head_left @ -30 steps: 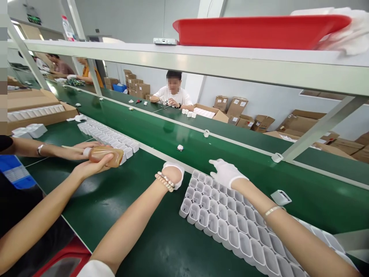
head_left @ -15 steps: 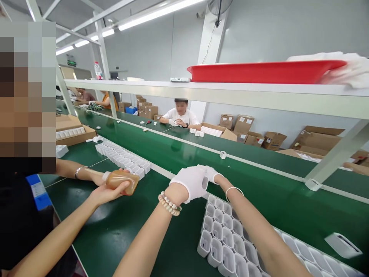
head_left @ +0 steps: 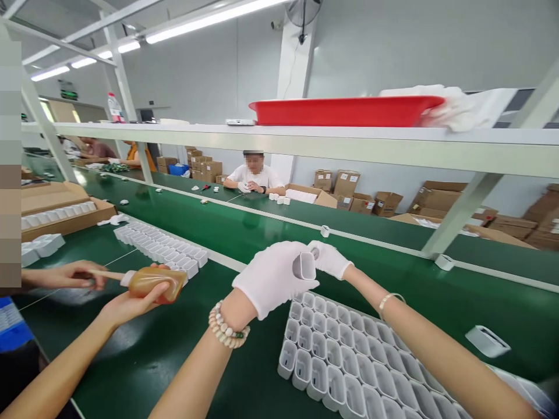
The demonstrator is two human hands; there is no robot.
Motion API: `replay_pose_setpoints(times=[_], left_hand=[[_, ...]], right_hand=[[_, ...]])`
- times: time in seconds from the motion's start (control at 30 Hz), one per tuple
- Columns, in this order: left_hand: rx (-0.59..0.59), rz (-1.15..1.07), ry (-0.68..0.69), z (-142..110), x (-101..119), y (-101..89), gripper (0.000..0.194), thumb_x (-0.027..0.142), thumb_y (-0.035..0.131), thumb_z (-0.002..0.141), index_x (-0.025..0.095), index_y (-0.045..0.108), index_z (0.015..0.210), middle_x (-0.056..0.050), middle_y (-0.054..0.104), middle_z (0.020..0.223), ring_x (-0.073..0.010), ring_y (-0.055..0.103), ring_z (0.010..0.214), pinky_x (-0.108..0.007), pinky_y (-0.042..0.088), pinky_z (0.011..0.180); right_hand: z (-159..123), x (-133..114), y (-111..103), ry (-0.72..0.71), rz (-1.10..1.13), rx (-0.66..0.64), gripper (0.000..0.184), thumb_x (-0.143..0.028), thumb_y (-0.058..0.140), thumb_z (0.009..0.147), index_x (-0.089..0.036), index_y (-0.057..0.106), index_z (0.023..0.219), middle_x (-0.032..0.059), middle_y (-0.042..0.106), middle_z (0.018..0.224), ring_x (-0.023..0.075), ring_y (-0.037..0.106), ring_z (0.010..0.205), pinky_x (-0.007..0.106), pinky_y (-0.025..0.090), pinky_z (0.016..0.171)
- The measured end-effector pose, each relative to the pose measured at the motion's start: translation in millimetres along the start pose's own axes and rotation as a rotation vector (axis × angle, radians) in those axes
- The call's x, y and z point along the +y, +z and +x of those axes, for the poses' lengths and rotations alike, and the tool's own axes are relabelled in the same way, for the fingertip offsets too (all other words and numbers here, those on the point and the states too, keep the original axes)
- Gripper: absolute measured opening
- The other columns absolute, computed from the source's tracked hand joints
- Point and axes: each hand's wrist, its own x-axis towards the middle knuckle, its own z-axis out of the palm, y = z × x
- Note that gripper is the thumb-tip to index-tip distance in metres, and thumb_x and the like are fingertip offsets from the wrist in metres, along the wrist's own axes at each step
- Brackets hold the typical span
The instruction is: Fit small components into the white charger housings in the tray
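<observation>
My left hand [head_left: 273, 278], in a white glove, is closed around a white hollow plastic housing [head_left: 307, 266], its rounded rectangular opening turned towards me. Close beside it, the fingertips of my gloved right hand [head_left: 334, 259] are pinched together. A small greyish spot shows at those fingertips, too small to name. Below both hands stand rows of similar white housings [head_left: 318, 372] on the green work surface [head_left: 209, 331], open ends up. My right forearm crosses over part of these rows.
At left, a co-worker's hands [head_left: 131, 305] hold a bottle of amber liquid [head_left: 158, 285] and a thin stick at its neck. More housings [head_left: 157, 243] stand behind. A single housing [head_left: 487, 341] lies at right. Overhead runs a shelf [head_left: 209, 132] with a red tray [head_left: 340, 112].
The view has swung right. My left hand has turned, so the housing's opening now shows. My right hand has come out from behind the left. The co-worker's far hand has drawn back from the bottle.
</observation>
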Motion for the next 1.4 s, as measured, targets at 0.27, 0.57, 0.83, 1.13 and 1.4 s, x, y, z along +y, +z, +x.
replay_pose_setpoints(times=[0.27, 0.57, 0.83, 1.13, 1.4], left_hand=[[0.069, 0.063, 0.312, -27, 25, 5.1, 0.049, 0.019, 0.085, 0.068, 0.021, 0.061, 0.111, -0.005, 0.071, 0.104, -0.0234, 0.066, 0.094, -0.036, 0.058, 0.077], [0.076, 0.134, 0.532, -45, 45, 23.7, 0.050, 0.028, 0.085, 0.071, 0.020, 0.057, 0.112, -0.004, 0.072, 0.097, -0.0216, 0.067, 0.081, -0.035, 0.059, 0.067], [0.116, 0.155, 0.554, -47, 47, 18.5, 0.060, 0.016, 0.086, 0.064, 0.020, 0.053, 0.114, -0.005, 0.070, 0.097, -0.0227, 0.068, 0.084, -0.035, 0.059, 0.070], [0.092, 0.231, 0.558, -46, 43, 23.4, 0.061, 0.014, 0.086, 0.060, 0.017, 0.053, 0.111, -0.007, 0.071, 0.096, -0.0248, 0.068, 0.083, -0.038, 0.061, 0.070], [0.016, 0.243, 0.518, -43, 52, 19.1, 0.031, 0.014, 0.080, 0.065, 0.017, 0.063, 0.090, -0.005, 0.072, 0.090, -0.0214, 0.066, 0.077, -0.032, 0.058, 0.065]], right_hand=[[-173, -24, -52, -0.119, 0.355, 0.308, 0.046, -0.046, 0.088, 0.064, -0.022, 0.057, 0.088, 0.0056, 0.075, 0.087, 0.0258, 0.073, 0.084, 0.045, 0.060, 0.078], [-228, -37, -18, -0.245, 0.203, 0.403, 0.020, -0.032, 0.081, 0.074, -0.028, 0.072, 0.091, 0.0016, 0.077, 0.093, 0.0249, 0.074, 0.087, 0.036, 0.063, 0.078], [-228, -46, -25, -0.222, 0.257, 0.293, 0.014, -0.021, 0.075, 0.078, -0.031, 0.067, 0.084, -0.0052, 0.077, 0.090, 0.0188, 0.074, 0.084, 0.027, 0.062, 0.074], [-228, -47, -22, -0.138, 0.221, 0.330, 0.016, -0.021, 0.071, 0.074, -0.031, 0.068, 0.086, -0.0048, 0.078, 0.091, 0.0198, 0.075, 0.079, 0.026, 0.062, 0.064], [-230, -51, -21, -0.069, 0.114, 0.297, 0.011, -0.026, 0.067, 0.076, -0.029, 0.071, 0.086, -0.0021, 0.078, 0.095, 0.0233, 0.075, 0.087, 0.031, 0.062, 0.065]])
